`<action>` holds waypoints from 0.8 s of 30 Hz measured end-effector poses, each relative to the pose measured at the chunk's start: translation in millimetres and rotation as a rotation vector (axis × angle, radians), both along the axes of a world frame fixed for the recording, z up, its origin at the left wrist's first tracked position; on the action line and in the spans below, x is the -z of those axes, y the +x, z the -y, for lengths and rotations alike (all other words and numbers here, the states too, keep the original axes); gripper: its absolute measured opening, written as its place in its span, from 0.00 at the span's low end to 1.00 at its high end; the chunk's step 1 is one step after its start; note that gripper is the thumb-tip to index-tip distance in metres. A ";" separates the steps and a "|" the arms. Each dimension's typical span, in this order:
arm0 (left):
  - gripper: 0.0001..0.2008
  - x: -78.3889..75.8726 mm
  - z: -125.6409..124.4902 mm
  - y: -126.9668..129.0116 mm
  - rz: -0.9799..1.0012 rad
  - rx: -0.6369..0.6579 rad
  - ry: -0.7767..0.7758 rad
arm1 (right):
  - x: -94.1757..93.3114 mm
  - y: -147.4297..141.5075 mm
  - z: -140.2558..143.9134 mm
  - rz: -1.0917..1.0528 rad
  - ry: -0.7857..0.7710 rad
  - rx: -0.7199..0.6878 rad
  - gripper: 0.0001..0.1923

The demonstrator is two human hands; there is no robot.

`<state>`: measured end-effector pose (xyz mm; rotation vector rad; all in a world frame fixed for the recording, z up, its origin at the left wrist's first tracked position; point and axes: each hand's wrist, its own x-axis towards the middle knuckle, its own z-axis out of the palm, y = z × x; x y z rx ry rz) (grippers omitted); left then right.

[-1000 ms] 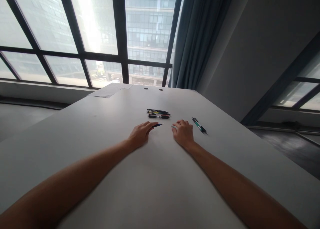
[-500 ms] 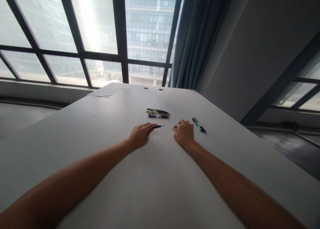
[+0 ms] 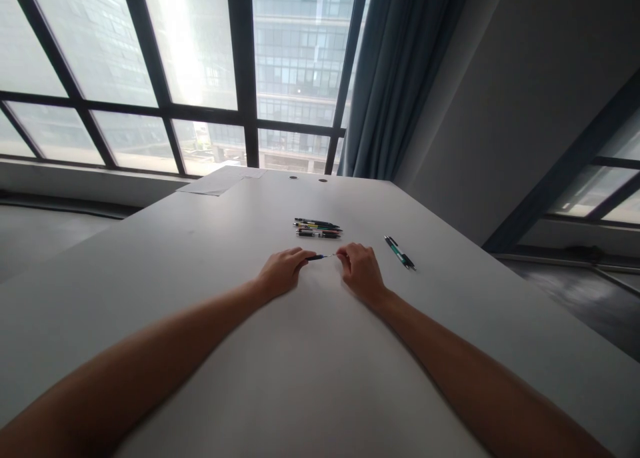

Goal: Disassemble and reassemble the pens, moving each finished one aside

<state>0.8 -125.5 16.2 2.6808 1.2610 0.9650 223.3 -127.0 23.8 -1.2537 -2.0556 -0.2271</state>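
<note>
My left hand (image 3: 281, 272) is closed on a dark pen (image 3: 315, 257), its thin front end pointing right. Facing it, my right hand (image 3: 363, 271) pinches a tiny pale piece (image 3: 333, 255) at the tip of that pen. The piece is too small to name, and I cannot tell whether it is around the tip or just touching it. Both forearms rest low over the white table (image 3: 310, 365). Just beyond the hands lies a row of several pens (image 3: 318, 234). To the right of my right hand, green-and-black pens (image 3: 399, 252) lie side by side at a slant.
Sheets of paper (image 3: 220, 181) lie at the table's far left corner. Two round dark discs (image 3: 323, 181) are at the far edge. Behind the table are large windows (image 3: 300, 58) and a blue curtain (image 3: 395, 78).
My right hand has moved left, bringing the small pale piece from a short distance away to the pen's tip. My left hand and the lying pens have stayed in place.
</note>
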 end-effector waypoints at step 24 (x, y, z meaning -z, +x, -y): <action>0.17 2.3 -2.3 -1.9 0.062 0.180 -0.035 | 2.9 -2.5 2.8 -0.165 0.115 -0.274 0.02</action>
